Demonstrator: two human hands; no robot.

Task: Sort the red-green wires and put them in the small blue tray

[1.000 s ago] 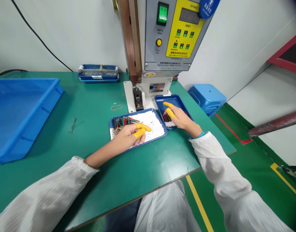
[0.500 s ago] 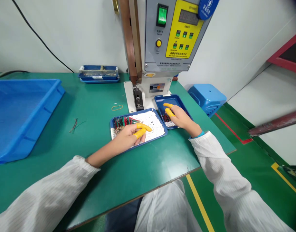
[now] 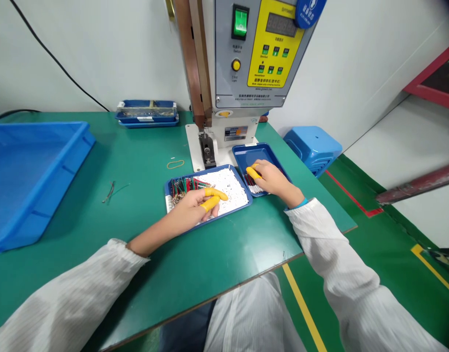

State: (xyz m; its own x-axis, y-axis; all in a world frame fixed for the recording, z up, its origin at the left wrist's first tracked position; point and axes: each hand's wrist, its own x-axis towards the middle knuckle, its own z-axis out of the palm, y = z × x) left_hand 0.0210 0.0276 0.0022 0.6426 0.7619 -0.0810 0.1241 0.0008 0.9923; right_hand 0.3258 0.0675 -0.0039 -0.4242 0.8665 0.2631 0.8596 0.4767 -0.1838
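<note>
My left hand (image 3: 198, 206), yellow cots on thumb and forefinger, is closed in a pinch over the near side of a blue tray (image 3: 229, 211). Any small thing between those fingertips cannot be made out. White bits (image 3: 229, 183) fill the tray's right part, and red, green and black wires (image 3: 187, 185) lie at its left. Over a second blue tray (image 3: 259, 148), my right hand (image 3: 270, 177), also in yellow cots, has its thumb and forefinger together just above dark wires with white ends (image 3: 251, 185). Whatever it may grip is hidden.
Behind the trays stands a crimping machine (image 3: 227, 73), its black press head (image 3: 207, 149) close to the left tray. A large blue bin (image 3: 37, 181) occupies the table's left. A rubber band (image 3: 175, 164), loose wires (image 3: 110, 191) and stacked small trays (image 3: 147, 113) lie around. A blue stool (image 3: 312, 146) stands right.
My right forefinger, stretched out earlier, has curled in toward the thumb over the right tray. My left hand keeps its pinch. The view has shifted slightly.
</note>
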